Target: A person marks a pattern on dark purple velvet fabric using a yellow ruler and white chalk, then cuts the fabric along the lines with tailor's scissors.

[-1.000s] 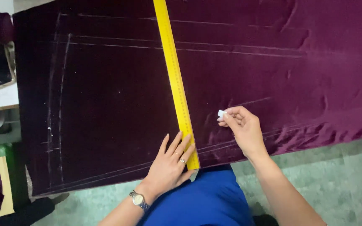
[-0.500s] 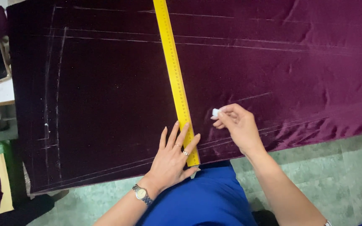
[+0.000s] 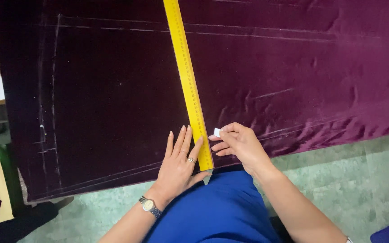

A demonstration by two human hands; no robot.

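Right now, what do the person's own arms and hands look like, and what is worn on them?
Both forearms are bare, no sleeves showing. The left hand has a ring on one finger and a small metal-band wristwatch on the wrist. The right hand shows no ring.

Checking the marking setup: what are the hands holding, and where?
Right hand pinches a small white chalk piece by its rear end; left hand presses flat on the yellow ruler.

Purple velvet cloth (image 3: 293, 81) across the table, yellow ruler (image 3: 186, 76) atop.
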